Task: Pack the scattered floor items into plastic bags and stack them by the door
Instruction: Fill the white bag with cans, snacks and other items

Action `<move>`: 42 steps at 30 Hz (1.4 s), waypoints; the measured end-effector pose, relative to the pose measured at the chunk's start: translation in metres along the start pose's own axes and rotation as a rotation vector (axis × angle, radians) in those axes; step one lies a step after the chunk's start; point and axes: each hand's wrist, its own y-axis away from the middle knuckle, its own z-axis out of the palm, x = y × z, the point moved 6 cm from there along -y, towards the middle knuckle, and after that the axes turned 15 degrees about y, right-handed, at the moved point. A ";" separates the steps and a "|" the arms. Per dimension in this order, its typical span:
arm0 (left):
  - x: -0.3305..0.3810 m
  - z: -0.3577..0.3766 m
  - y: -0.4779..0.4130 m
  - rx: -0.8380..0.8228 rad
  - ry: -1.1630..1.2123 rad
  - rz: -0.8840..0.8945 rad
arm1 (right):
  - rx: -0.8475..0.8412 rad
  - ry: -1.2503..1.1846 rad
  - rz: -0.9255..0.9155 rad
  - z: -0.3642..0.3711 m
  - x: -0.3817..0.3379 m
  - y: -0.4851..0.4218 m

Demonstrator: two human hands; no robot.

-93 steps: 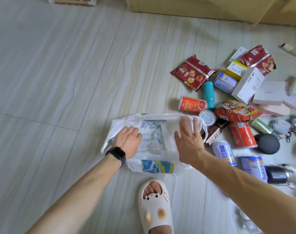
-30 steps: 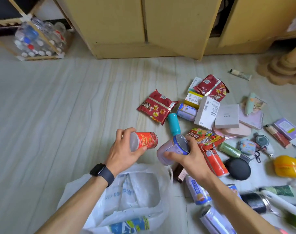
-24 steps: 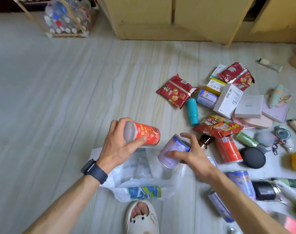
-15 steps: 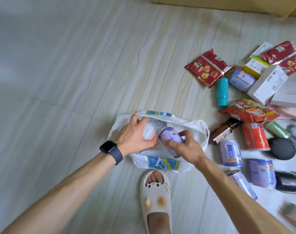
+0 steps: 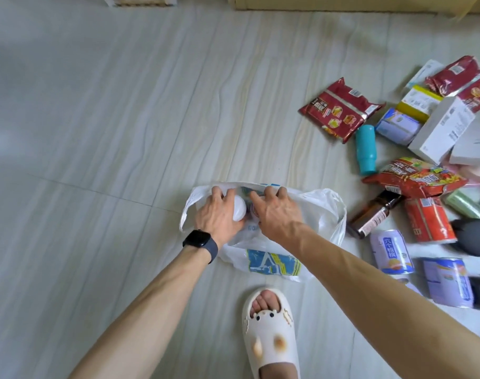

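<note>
A white plastic bag (image 5: 319,212) with a blue print lies open on the floor in front of my foot. Both my hands are inside its mouth. My left hand (image 5: 218,214) grips the red can, of which only the white lid end (image 5: 239,212) shows. Close beside it, my right hand (image 5: 278,212) holds the purple can (image 5: 254,214), mostly hidden under my fingers. Scattered items lie to the right: a red snack bag (image 5: 340,109), a teal bottle (image 5: 366,149), a brown bottle (image 5: 374,217), a red can (image 5: 429,220) and purple cans (image 5: 392,251).
White boxes (image 5: 442,129), more snack packets (image 5: 414,179) and a dark round object (image 5: 476,237) crowd the right edge. My foot in a white slipper (image 5: 270,332) stands just behind the bag. A wooden cabinet base (image 5: 342,4) runs along the top.
Both hands picked up a can each from the pile, carried them over the bag and have now lowered them deeper into its mouth. The view tilted down towards the floor.
</note>
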 end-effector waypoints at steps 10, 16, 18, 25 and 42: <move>0.002 -0.004 0.001 0.122 -0.110 0.251 | 0.173 -0.241 -0.002 -0.001 0.016 0.036; 0.094 0.004 0.017 0.112 -0.078 0.558 | 0.375 -0.338 0.212 0.005 0.097 0.119; 0.132 0.020 0.022 0.024 -0.059 0.622 | 0.387 -0.383 0.358 0.025 0.131 0.153; 0.242 0.099 0.038 -0.253 -0.227 0.839 | 0.207 -0.434 0.718 0.125 0.190 0.273; 0.299 0.163 0.041 -0.192 -0.484 1.333 | -0.096 -0.359 0.744 0.192 0.177 0.284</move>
